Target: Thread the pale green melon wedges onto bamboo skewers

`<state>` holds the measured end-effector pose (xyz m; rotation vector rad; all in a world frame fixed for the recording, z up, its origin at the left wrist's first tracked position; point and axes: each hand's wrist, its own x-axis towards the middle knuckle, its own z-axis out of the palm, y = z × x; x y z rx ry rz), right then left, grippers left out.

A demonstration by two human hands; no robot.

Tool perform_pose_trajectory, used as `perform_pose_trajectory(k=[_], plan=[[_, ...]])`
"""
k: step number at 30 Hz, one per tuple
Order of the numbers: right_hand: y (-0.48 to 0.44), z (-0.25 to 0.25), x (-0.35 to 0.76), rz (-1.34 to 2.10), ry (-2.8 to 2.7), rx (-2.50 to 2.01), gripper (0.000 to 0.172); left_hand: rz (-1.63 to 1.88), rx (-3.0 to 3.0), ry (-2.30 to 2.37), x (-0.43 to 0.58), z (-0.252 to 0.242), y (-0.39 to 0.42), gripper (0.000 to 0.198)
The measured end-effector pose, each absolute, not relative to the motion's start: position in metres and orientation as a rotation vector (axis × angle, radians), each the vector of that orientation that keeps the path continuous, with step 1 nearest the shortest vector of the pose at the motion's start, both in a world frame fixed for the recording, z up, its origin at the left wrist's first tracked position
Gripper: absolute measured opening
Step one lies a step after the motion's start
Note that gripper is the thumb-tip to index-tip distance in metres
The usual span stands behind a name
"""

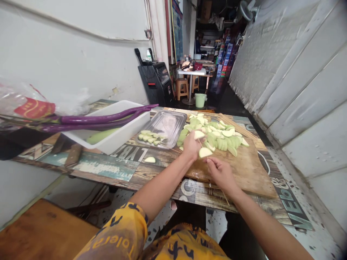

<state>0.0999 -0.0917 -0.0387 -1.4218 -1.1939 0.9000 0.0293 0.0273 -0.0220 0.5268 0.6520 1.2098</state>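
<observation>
The bench [105,168] spans the middle of the frame, its patterned top carrying everything else. On its right half lies the wooden board [252,173], bare toward the front. At left of centre is the white tub [114,141], with long purple eggplants [97,119] laid across it; these are whole. The heap of slices [225,143], pale green and loose, covers the board's far part, right of centre. Beside it, the metal tray [166,124] is mostly bare; only a few skewered slices [149,138] lie at its lower left, so by the look of it the work is at an early stage and most slices remain to be threaded. The bundle of sticks [240,127] lies beyond the heap.

At the centre, the left hand [192,146] pinches a slice [199,134] in its grip. The right hand's [220,171] grip pinches a thin stick [225,198], just below the threaded slice [205,152]. Whether the stick already enters the left-hand slice I cannot tell.
</observation>
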Motion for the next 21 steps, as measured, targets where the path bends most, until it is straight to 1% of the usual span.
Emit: perform_pose_trajectory(k=[2, 3, 5, 7, 11, 12, 14, 16, 21], plan=[[-0.092, -0.042, 0.099, 0.556, -1.370, -1.525, 0.021, 1.215, 0.524, 0.613, 0.030, -0.023, 0.029, 0.020], [-0.092, -0.043, 0.099, 0.439, -1.424, -1.554, 0.019, 1.216, 0.523, 0.600, 0.030, -0.024, 0.029, 0.020], [-0.093, -0.044, 0.098, 0.390, -1.456, -1.565, 0.019, 1.219, 0.522, 0.599, 0.031, -0.024, 0.029, 0.020], [-0.092, -0.043, 0.098, 0.574, -1.397, -1.510, 0.021, 1.219, 0.525, 0.602, 0.032, -0.024, 0.028, 0.021], [-0.088, -0.040, 0.099, 1.101, -1.062, -1.283, 0.028, 1.192, 0.541, 0.599, 0.036, -0.023, 0.020, 0.024], [-0.086, -0.040, 0.099, 1.157, -0.996, -1.249, 0.029, 1.187, 0.540, 0.593, 0.037, -0.023, 0.018, 0.025], [-0.084, -0.041, 0.101, 1.161, -0.952, -1.245, 0.029, 1.188, 0.534, 0.582, 0.038, -0.024, 0.016, 0.025], [-0.083, -0.043, 0.103, 1.049, -1.019, -1.311, 0.028, 1.199, 0.535, 0.583, 0.039, -0.025, 0.016, 0.025], [-0.083, -0.044, 0.108, 0.575, -1.334, -1.473, 0.023, 1.188, 0.566, 0.638, 0.040, -0.026, 0.012, 0.024]])
